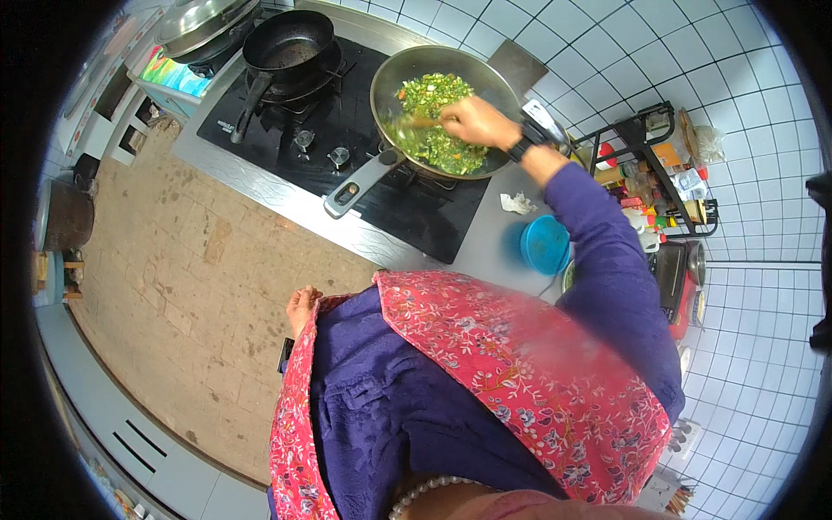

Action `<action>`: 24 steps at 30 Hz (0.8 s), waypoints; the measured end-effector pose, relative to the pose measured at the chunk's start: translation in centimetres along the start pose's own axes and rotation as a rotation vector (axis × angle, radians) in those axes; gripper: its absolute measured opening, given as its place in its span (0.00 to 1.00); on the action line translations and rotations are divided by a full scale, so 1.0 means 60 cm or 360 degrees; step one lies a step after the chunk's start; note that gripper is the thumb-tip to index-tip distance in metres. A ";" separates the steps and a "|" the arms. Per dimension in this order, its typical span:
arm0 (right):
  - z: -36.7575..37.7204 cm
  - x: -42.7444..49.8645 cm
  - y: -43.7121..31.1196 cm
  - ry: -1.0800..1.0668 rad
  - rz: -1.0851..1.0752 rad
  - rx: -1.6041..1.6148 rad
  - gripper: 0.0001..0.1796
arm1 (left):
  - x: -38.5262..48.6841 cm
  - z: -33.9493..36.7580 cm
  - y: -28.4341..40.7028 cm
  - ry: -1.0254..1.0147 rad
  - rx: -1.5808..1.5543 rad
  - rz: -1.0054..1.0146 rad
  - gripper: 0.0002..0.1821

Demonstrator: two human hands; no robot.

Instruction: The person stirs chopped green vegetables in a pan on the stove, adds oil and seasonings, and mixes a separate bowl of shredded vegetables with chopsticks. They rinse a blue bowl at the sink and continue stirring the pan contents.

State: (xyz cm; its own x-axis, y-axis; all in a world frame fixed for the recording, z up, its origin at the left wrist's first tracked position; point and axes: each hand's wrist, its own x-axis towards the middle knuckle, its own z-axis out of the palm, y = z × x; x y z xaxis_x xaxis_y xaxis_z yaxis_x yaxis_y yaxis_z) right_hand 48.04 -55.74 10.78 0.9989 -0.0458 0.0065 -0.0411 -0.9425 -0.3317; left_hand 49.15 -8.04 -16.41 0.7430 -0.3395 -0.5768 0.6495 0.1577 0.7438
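My right hand (482, 123) grips the wooden handle (422, 122) of a stirring utensil over a deep frying pan (489, 77). The utensil's head is blurred among chopped green vegetables (434, 93) with small orange bits. Under the pan is the right side of a black glass gas hob (383, 208), and the pan's long grey handle (361, 186) points towards the front edge. My left hand (303, 308) hangs low beside the red floral apron (468, 325), fingers curled near its edge. Whether it pinches the cloth cannot be told.
A black frying pan (292, 47) sits on the left burner. Beyond it is a lidded pot (205, 26). Right of the hob are a crumpled tissue (518, 203) and a blue tub (545, 244). A black rack (650, 156) with bottles and jars stands by the tiled wall (747, 195).
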 end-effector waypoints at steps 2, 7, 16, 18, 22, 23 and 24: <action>-0.047 -0.047 -0.020 -0.0254 0.0049 -0.0174 0.09 | 0.007 -0.011 0.000 -0.0150 -0.0137 -0.0063 0.10; -0.095 -0.102 -0.026 -0.0556 0.0402 -0.0170 0.08 | 0.016 -0.026 0.003 -0.0226 -0.0207 -0.0155 0.10; -0.030 0.028 0.080 0.0059 0.0308 -0.0443 0.09 | 0.001 -0.013 -0.008 -0.0155 -0.0146 -0.0031 0.10; -0.011 0.037 0.094 0.0113 0.0241 -0.0577 0.09 | 0.003 -0.017 -0.012 -0.0165 -0.0166 -0.0048 0.09; 0.016 -0.014 0.083 0.0065 0.0538 -0.0620 0.10 | 0.001 -0.023 -0.016 -0.0159 -0.0151 -0.0082 0.10; 0.010 -0.036 0.075 0.0054 0.0609 -0.0599 0.11 | 0.000 -0.024 -0.015 -0.0198 -0.0178 -0.0043 0.10; -0.003 -0.060 0.065 0.0011 0.0591 -0.0548 0.11 | -0.001 -0.026 -0.013 -0.0176 -0.0213 -0.0071 0.10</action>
State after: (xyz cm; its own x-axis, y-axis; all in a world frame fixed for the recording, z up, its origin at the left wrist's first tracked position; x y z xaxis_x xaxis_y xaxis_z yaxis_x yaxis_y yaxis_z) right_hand 44.31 -59.32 9.64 0.9156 -0.3995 -0.0461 -0.3991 -0.9167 0.0177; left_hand 48.86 -6.69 -17.48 0.6952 -0.4480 -0.5621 0.7028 0.2596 0.6623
